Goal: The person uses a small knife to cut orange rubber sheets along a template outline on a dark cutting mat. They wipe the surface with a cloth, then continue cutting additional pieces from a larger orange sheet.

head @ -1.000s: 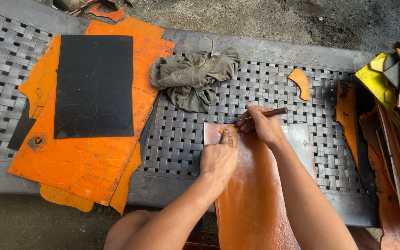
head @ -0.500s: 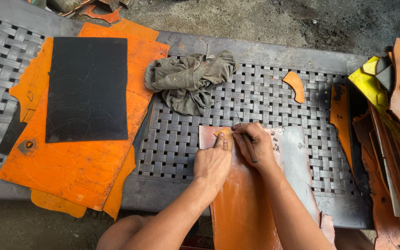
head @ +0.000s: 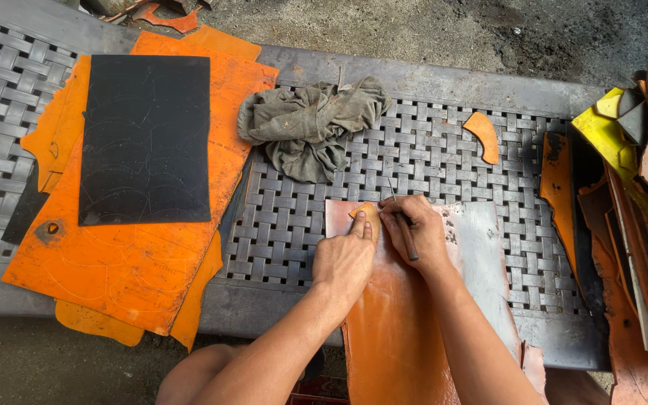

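A long orange leather sheet (head: 391,330) lies over the front edge of a woven metal bench (head: 429,150). My left hand (head: 345,259) presses a small orange pattern piece (head: 367,216) flat on the sheet's far left corner with its fingertips. My right hand (head: 414,234) grips a thin dark scribing tool (head: 404,232), its tip down at the pattern piece's right edge. A grey-silver patch (head: 481,255) covers the sheet to the right of my hands.
A black sheet (head: 148,139) lies on stacked orange sheets (head: 129,262) at the left. A crumpled grey-green rag (head: 309,124) sits behind my hands. A small orange offcut (head: 483,135) lies at the back right. Yellow, orange and dark scraps (head: 639,187) pile at the right.
My right hand has come in from the right with the tool and now sits close beside my left hand, the tool turned more upright against the pattern piece. The view shifted slightly.
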